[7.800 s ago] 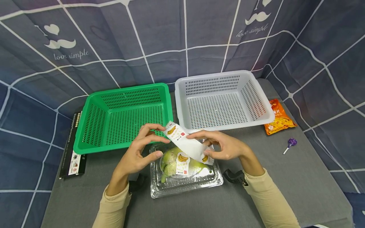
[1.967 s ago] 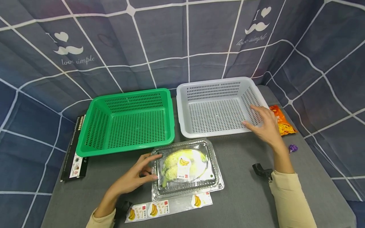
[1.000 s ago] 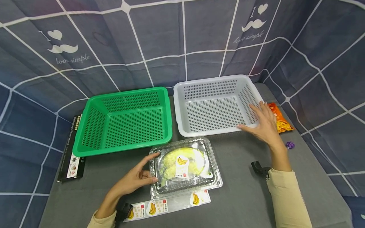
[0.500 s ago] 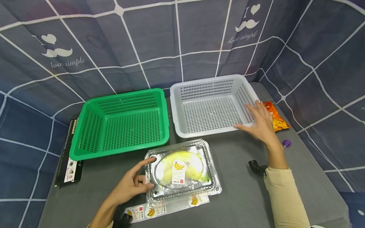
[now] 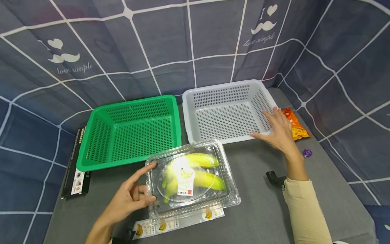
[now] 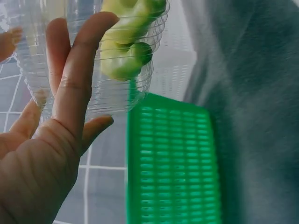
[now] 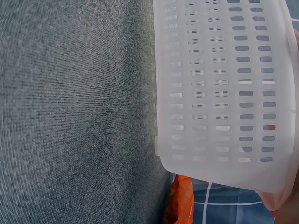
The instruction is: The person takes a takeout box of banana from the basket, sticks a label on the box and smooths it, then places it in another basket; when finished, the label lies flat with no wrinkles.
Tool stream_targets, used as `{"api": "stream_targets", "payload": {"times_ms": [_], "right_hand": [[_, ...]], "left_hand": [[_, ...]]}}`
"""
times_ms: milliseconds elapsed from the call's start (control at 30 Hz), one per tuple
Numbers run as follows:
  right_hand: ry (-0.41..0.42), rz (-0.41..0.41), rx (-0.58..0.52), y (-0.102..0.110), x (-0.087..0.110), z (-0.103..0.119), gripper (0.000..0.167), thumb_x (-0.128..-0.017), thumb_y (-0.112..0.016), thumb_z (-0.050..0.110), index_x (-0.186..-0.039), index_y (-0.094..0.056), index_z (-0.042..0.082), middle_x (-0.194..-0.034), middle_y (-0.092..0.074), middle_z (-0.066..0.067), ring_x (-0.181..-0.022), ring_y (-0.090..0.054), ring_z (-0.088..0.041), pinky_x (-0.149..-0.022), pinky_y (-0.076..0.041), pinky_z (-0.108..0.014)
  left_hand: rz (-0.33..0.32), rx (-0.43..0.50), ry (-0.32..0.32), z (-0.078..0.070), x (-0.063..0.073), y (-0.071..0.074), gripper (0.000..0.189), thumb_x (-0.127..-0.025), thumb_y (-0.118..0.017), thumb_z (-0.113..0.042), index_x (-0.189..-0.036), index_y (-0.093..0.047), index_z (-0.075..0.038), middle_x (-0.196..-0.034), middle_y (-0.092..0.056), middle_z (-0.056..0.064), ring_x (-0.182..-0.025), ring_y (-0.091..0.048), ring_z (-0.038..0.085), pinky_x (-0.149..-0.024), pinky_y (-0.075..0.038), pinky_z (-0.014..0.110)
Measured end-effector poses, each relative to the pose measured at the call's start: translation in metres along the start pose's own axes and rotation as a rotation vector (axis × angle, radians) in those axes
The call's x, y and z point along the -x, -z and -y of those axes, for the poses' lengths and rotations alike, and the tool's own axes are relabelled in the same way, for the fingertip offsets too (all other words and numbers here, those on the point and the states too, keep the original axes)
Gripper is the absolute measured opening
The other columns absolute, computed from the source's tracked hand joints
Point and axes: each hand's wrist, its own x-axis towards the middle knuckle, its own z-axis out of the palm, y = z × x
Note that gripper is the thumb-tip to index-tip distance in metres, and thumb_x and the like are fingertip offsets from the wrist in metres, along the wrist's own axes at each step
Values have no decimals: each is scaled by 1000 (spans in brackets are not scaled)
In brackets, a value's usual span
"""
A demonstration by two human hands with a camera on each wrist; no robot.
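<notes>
My left hand (image 5: 126,196) grips the left side of a clear plastic container (image 5: 214,201), thumb and fingers spread along its edge. The container is tilted and raised off the table. Yellow-green bananas (image 5: 210,180) lie inside it, and a white banana label (image 5: 184,189) is stuck on the lid. In the left wrist view the fingers (image 6: 77,74) press on its ribbed side. My right hand (image 5: 281,135) holds the front right corner of a white basket (image 5: 228,138), thumb on the front rim and fingers over the right rim. In the right wrist view that hand is mostly out of frame.
A green basket (image 5: 129,164) stands left of the white one. A strip of banana labels (image 5: 213,214) lies under and in front of the container. On the right are an orange snack bag (image 5: 297,127) and a purple lollipop (image 5: 307,153). A black box (image 5: 71,178) lies at left.
The label strip left my hands and lies on the table. My right hand went to the white basket. My left hand took the container's left side and has just lifted it towards me.
</notes>
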Motion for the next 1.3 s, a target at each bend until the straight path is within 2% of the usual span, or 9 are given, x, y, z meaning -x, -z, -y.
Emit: {"api": "stream_targets", "payload": {"times_ms": [100, 167, 233, 300, 400, 433, 800, 1000, 1300], "right_hand": [[-4, 4, 2, 0, 0, 1, 99, -66, -87, 45, -148, -44, 11, -161, -18, -23, -149, -13, -43, -111, -10, -69], [-5, 5, 5, 0, 0, 1, 99, -66, -87, 46, -148, -44, 11, -161, -18, -23, -149, -13, -43, -112, -10, -69], [-7, 5, 7, 0, 0, 1, 100, -65, -87, 46, -148, -44, 11, -161, -19, -23, -148, -14, -43, -112, -10, -69], [-11, 3, 5, 0, 1, 1, 100, -65, -87, 46, -148, -44, 11, -160, -19, -24, -148, -14, -43, -112, -10, -69], [-14, 1, -1, 0, 1, 0, 99, -65, -87, 45, -148, -44, 11, -160, -19, -24, -148, -14, -44, -111, -10, -69], [-16, 1, -4, -1, 1, -1, 99, -65, -87, 45, -148, -44, 11, -160, -19, -25, -148, -14, -44, -111, -10, -69], [-12, -2, 4, 0, 1, -1, 99, -66, -87, 47, -147, -44, 11, -160, -20, -23, -149, -13, -42, -112, -10, -69], [-20, 2, 4, 0, 1, -3, 100, -66, -87, 47, -147, -44, 10, -160, -19, -23, -148, -14, -43, -112, -10, -67], [-16, -1, 6, -2, 0, -6, 101, -65, -87, 48, -148, -44, 10, -161, -19, -23, -149, -14, -42, -113, -10, -67]], "left_hand": [[-11, -26, -4, -8, -3, 2, 84, -87, -51, 24, -156, -8, 1, -132, -52, -6, -67, -64, 8, -43, -32, 38], [-20, -58, -3, -13, -7, 3, 85, -87, -52, 24, -156, -8, 0, -111, -61, -6, -62, -60, 6, -42, -31, 38], [-40, -105, 7, -18, -12, 6, 86, -87, -54, 23, -157, -10, -1, -137, -49, -4, -68, -64, 6, -44, -35, 37], [-53, -142, 14, -23, -19, 9, 86, -87, -55, 22, -157, -12, -2, -143, -46, -2, -70, -66, 6, -45, -40, 35], [-73, -187, 13, -29, -32, 16, 86, -87, -57, 20, -157, -14, -5, -163, -14, -1, -78, -69, 9, -52, -50, 30], [-81, -200, 16, -31, -36, 18, 86, -87, -58, 19, -157, -15, -5, -163, -12, 1, -78, -70, 9, -55, -53, 28], [-88, -272, 24, -29, -83, 35, 83, -88, -63, 12, -157, -21, -10, -163, -14, 12, -76, -69, 12, -64, -57, 30], [-89, -289, 76, -30, -109, 42, 86, -89, -65, 8, -158, -20, -15, -162, -10, 17, -80, -72, 13, -65, -59, 33], [-113, -300, 180, -36, -158, 55, 84, -92, -63, 4, -157, -21, -29, -163, -12, 11, -81, -73, 17, -71, -59, 40]]}}
